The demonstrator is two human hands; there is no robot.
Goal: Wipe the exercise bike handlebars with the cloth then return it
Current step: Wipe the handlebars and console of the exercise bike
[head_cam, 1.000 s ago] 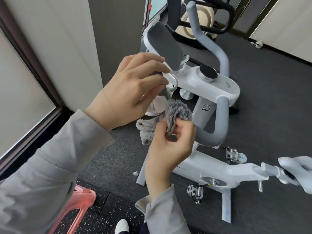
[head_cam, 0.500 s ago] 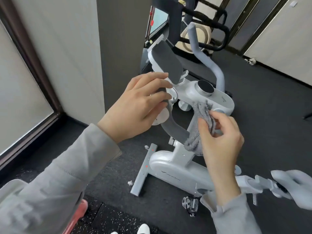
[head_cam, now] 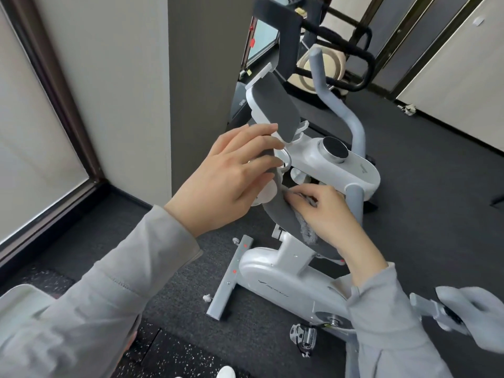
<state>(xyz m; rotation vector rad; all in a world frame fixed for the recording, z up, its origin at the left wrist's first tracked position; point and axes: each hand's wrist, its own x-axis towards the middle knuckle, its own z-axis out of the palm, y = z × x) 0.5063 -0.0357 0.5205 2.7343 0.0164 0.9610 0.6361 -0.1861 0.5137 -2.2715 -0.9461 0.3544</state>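
The left hand point(head_cam: 231, 175) is gripping the near left grey handlebar point(head_cam: 283, 214) of the white exercise bike point(head_cam: 283, 276), its fingers curling over the top of the bar just beside the tilted tablet holder point(head_cam: 275, 110). The right hand point(head_cam: 327, 211) is grasping the grey fluffy cloth point(head_cam: 308, 230) and pressing it against the curved lower stretch of that same handlebar, with a tuft of cloth sticking out below the palm and more showing between the fingers. The round knob point(head_cam: 335, 150) is sitting on the white console just beyond the right hand, and the far handlebar point(head_cam: 338, 105) is rising behind it. The bike is standing on the dark floor point(head_cam: 425, 214), with a pedal point(head_cam: 304, 338) near the bottom edge.
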